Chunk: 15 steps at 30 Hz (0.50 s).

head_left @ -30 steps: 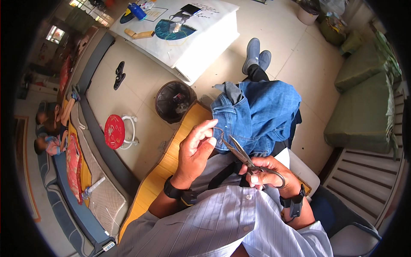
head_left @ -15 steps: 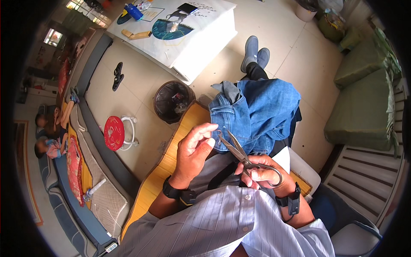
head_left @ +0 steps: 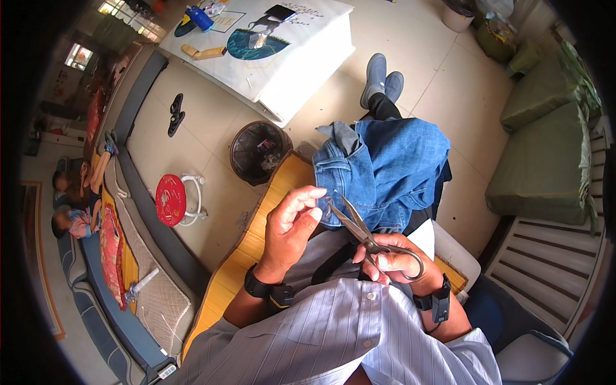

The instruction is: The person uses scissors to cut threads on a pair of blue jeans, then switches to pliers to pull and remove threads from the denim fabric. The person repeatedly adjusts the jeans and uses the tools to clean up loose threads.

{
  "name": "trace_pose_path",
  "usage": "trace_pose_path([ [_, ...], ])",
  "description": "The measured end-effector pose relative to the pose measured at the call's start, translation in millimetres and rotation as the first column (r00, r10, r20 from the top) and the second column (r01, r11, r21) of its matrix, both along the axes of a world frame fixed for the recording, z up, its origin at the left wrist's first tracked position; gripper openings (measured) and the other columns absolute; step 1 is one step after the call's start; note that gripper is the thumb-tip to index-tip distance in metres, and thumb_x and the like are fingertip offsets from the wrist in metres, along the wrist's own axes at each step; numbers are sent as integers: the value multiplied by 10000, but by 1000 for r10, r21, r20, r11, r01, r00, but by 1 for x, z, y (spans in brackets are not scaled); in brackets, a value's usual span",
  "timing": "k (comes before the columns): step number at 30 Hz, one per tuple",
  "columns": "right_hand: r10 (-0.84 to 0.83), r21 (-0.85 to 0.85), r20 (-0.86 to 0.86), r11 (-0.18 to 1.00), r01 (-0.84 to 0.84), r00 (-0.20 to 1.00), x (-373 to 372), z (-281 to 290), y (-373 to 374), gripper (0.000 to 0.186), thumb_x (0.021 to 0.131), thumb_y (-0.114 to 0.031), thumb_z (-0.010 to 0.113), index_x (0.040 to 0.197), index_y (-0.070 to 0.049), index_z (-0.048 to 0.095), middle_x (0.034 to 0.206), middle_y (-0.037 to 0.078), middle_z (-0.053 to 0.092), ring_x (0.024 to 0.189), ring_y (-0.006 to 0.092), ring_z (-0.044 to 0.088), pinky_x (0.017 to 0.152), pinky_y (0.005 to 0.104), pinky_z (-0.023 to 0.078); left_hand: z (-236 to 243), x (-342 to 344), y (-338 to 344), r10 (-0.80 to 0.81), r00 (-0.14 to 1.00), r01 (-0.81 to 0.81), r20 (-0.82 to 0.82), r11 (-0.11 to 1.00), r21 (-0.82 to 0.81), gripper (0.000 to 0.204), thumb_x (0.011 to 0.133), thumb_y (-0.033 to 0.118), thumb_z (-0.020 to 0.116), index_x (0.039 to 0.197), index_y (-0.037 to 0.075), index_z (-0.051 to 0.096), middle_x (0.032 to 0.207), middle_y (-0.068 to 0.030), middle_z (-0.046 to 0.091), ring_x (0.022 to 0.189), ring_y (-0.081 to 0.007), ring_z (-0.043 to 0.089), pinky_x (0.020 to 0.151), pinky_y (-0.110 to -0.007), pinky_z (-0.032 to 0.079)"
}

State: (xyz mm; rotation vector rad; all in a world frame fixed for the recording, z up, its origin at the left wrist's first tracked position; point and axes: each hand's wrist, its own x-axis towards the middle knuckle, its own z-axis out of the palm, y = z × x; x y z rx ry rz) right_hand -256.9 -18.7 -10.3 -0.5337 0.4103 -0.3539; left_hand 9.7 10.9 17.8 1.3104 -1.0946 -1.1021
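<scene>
A pair of dark metal scissors [head_left: 360,232] is in my right hand [head_left: 396,258], its blades parted and pointing away from me. To its left, my left hand [head_left: 290,223] is raised near the blade tips, with thumb and forefinger curved but their tips apart. I cannot make out anything between them. Blue denim jeans [head_left: 401,151] lie bunched across my lap, just beyond both hands. A grey piece of cloth [head_left: 346,138] shows at their upper left part.
A dark waste bin [head_left: 247,168] with litter stands left of my lap, near a red-topped stool [head_left: 172,200]. Ahead is a white table [head_left: 292,80]. Two people sit on a sofa [head_left: 106,276] at far left. Green cushions [head_left: 542,163] rest on a slatted bench at right.
The scissors have shifted very slightly in my right hand. My left hand and the jeans stay in practically the same place.
</scene>
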Motion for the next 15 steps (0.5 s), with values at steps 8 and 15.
trace_pose_path([
  [8, -14, -23, 11, 1000, 15, 1000, 3, 2, -1, 552, 951, -412, 785, 1215, 62, 689, 802, 69, 679, 621, 114, 577, 565, 246, 454, -4, 4, 1, -20, 1000, 21, -16, 999, 29, 338, 966, -3, 674, 1303, -16, 643, 1122, -2, 669, 938, -54, 586, 861, -228, 473],
  [15, 30, -76, -119, 996, -39, 992, -1, 8, -2, 492, 964, -349, 771, 1220, 62, 688, 826, 61, 689, 649, 119, 596, 606, 249, 471, 6, -5, -3, 31, 994, -21, -104, 996, 92, 301, 937, -61, 688, 1230, 1, 662, 1029, 0, 662, 911, -57, 605, 833, -225, 485],
])
